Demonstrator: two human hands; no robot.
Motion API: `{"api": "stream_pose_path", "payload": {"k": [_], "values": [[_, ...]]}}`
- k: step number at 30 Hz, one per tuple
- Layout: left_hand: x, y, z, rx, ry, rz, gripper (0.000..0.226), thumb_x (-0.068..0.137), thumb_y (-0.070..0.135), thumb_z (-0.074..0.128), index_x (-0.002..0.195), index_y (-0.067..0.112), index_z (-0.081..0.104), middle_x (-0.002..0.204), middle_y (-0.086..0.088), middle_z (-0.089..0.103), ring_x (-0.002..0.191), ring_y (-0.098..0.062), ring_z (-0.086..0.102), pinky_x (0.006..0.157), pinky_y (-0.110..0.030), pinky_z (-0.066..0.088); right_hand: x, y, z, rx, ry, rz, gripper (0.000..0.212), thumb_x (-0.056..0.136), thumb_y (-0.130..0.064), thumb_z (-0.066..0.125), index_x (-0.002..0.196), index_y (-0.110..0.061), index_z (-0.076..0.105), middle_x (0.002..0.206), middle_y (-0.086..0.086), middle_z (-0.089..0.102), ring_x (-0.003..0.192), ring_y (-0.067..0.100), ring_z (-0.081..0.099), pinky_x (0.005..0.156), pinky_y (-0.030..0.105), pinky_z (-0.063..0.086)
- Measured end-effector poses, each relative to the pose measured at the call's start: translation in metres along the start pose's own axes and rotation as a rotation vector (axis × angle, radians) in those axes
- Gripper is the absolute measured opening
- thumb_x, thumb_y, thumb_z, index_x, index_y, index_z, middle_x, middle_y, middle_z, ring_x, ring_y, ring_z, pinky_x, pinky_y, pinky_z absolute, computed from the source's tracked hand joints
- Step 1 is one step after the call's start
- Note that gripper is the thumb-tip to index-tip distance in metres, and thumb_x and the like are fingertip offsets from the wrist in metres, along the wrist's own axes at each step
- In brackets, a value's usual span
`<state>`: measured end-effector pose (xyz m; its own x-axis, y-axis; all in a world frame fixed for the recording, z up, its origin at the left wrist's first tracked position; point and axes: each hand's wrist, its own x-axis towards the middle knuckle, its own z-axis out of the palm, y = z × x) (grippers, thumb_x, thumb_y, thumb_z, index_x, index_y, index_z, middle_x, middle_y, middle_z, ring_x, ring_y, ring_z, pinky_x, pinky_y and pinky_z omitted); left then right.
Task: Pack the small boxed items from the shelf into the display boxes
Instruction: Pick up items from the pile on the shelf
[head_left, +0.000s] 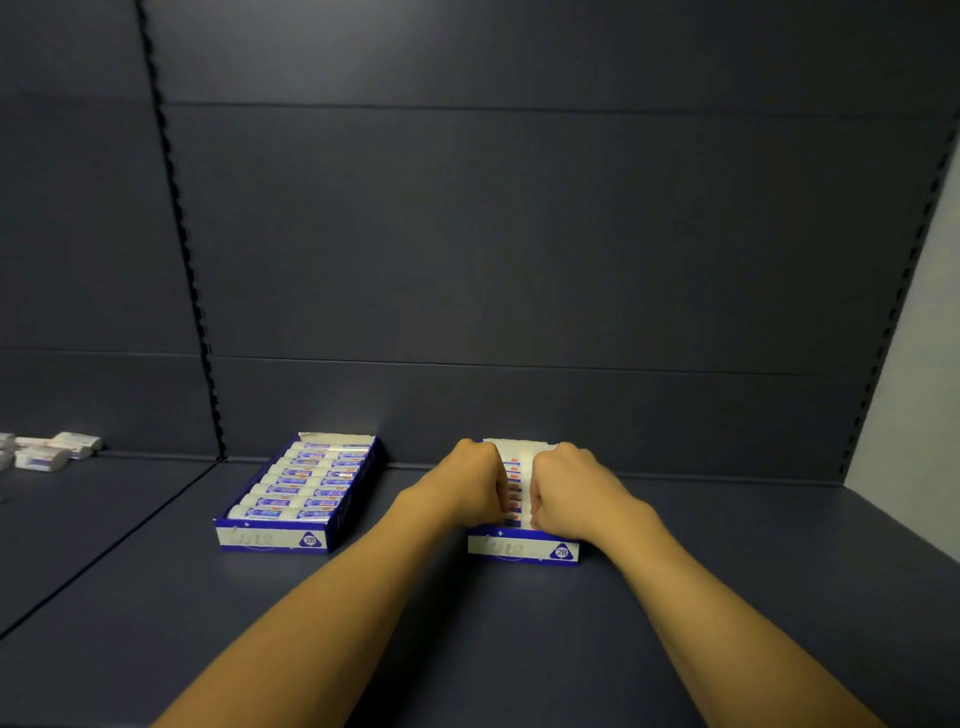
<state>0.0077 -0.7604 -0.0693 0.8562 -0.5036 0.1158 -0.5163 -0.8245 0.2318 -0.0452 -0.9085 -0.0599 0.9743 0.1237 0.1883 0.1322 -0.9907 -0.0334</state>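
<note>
Showing packing well advanced: left display box (298, 512), blue with a white front panel, filled by a single row of small boxed items (306, 480) lying crosswise from front wall to back wall, with no gap visible. Right display box (522, 550) of the same kind, standing well apart to the right on the same dark shelf (467, 623), holding a row of items (517, 486) largely hidden under both hands; judged nearly full, though the exact count cannot be told. Left hand (470, 480) and right hand (563, 491) set knuckles-up over that row, close together, fingers curled down onto the items at the middle of the box, apparently pressing or seating them; whether any one item is pinched cannot be told. Remaining stock: a small loose cluster of white boxed items (47, 451) at the far left, on the neighbouring shelf section beyond the slotted upright (179, 244), near the back panel. Judged left to do: seating the right-hand row, then fetching the loose cluster, if room remains in a box. Open room: broad bare shelf between the two boxes and in front of both; back panel just behind the boxes' rear walls; pale side wall (914, 338) well to the right; shelf seam running diagonally at left, to be crossed on any reach toward the cluster.
</note>
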Motion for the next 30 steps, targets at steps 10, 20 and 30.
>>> {"api": "stream_pose_path", "payload": {"k": [10,20,30], "values": [[-0.024,0.004,-0.026,0.010,0.092,-0.046,0.026,0.092,0.014,0.067,0.117,0.014,0.074,0.120,-0.003,0.070,0.107,-0.019,0.064,0.090,-0.026,0.052,-0.006,0.012,-0.012,0.153,-0.031,0.013,0.013,0.084,-0.024,0.071,0.094,-0.017,0.075,0.104,0.003,0.068,0.085,0.019,0.069,0.072,0.034,0.061],[-0.089,-0.049,-0.059,0.159,0.109,-0.222,0.031,0.093,0.016,0.061,0.122,0.018,0.070,0.124,-0.008,0.064,0.110,-0.027,0.062,0.094,-0.037,0.054,-0.013,-0.006,-0.040,0.138,-0.017,0.011,0.016,0.090,-0.025,0.068,0.102,-0.015,0.069,0.104,0.003,0.070,0.089,0.016,0.068,0.074,0.033,0.061],[-0.180,-0.111,-0.092,0.182,0.121,-0.322,0.033,0.093,0.018,0.063,0.125,0.020,0.069,0.130,-0.007,0.063,0.110,-0.027,0.065,0.095,-0.041,0.055,-0.024,-0.108,-0.053,0.028,-0.028,-0.034,0.021,0.083,-0.012,0.060,0.101,-0.009,0.069,0.101,0.009,0.065,0.088,0.026,0.067,0.075,0.036,0.059]]}}
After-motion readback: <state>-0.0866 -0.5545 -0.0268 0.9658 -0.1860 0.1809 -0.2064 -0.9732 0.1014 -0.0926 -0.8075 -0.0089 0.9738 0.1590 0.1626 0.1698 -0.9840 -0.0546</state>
